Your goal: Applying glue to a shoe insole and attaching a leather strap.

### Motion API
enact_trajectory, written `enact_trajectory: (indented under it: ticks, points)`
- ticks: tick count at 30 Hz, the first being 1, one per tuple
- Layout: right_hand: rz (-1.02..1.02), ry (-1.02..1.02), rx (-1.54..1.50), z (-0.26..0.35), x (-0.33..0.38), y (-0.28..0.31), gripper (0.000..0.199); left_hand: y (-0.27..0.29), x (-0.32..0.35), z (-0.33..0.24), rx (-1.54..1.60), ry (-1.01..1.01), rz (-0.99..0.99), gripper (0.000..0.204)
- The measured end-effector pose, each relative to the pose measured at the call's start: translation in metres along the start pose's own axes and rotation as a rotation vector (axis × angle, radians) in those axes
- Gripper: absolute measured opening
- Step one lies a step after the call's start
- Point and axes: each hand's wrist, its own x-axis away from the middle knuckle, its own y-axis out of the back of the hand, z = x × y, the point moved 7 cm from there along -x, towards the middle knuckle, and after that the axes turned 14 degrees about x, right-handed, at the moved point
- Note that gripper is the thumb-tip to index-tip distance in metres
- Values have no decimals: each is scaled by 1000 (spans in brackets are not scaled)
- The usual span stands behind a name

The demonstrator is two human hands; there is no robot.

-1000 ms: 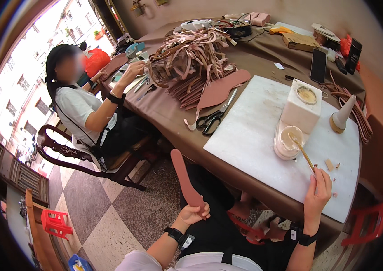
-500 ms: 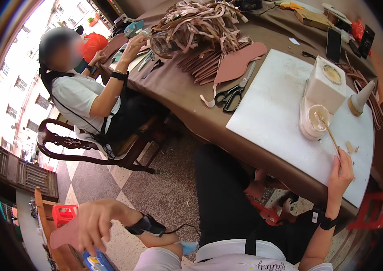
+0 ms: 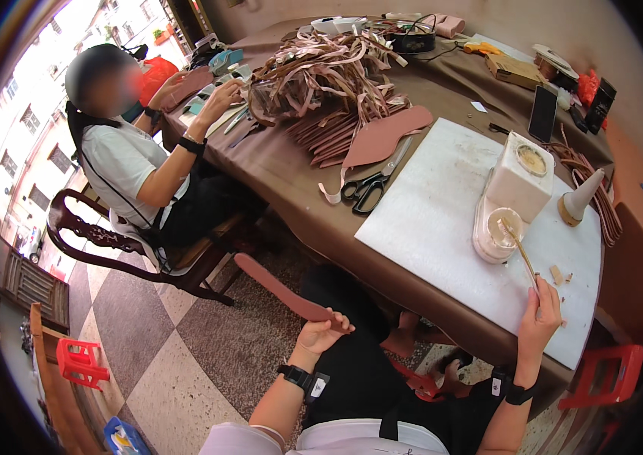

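My left hand [image 3: 318, 334] grips the end of a dusty-pink insole [image 3: 279, 287], held up over my lap with its long part pointing toward the far left. My right hand [image 3: 540, 312], above the near right of the white board [image 3: 427, 201], pinches a thin tan brush [image 3: 524, 256]. The brush slants into a round white cup [image 3: 486, 246] of pale paste, where its tip is hidden. That cup adjoins a white box-shaped holder [image 3: 515, 186] with a round opening on top.
Black-handled scissors [image 3: 364, 191], a fanned stack of insoles [image 3: 321, 142] and a heap of strips [image 3: 329, 72] lie on the brown-covered table. A white cone [image 3: 583, 196] stands on the board. At left a co-worker [image 3: 120, 152] sits on a wooden chair. Red stools [image 3: 82, 362] stand low.
My left hand has swung from the far lower left to over my lap, bringing the insole with it. My right hand keeps the brush in the cup. The whole view has shifted slightly.
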Motion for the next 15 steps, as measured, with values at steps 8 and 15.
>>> enact_trajectory:
  ticks: [8, 15]
  points:
    - [18, -25, -29, -5, -2, -2, 23, 2, -8, 3, -33, 40, -41, 35]
    - [41, -83, -47, -7, 0, -2, 24, 4, -6, 2, -3, 30, -67, 36]
